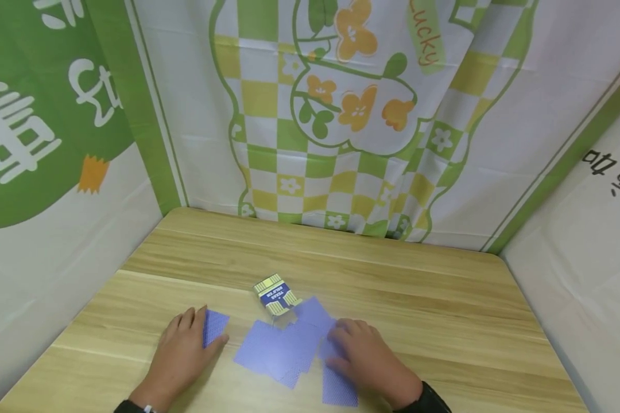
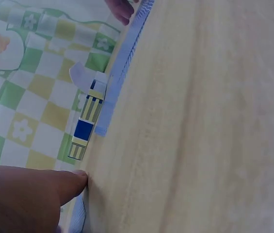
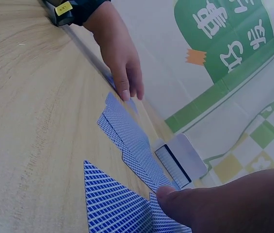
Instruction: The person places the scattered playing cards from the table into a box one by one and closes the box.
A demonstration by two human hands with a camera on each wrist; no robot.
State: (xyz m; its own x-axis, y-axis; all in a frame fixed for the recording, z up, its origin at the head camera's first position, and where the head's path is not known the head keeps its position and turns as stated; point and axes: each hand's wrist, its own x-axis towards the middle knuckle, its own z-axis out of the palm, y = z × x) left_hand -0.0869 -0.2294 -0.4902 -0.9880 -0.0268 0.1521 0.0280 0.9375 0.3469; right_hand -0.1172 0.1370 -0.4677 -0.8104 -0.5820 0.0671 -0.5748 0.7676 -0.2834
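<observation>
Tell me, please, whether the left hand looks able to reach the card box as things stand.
Probably yes: the left hand partly covers a blue card, and the head view shows only bare tabletop between that card and the card box.

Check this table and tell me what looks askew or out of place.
The blue-backed cards lie in an untidy overlapping spread, their edges at different angles. At least one card sits apart, partly under the left hand. The card box lies askew beyond the spread, its flap open. Nothing looks clearly damaged.
</observation>
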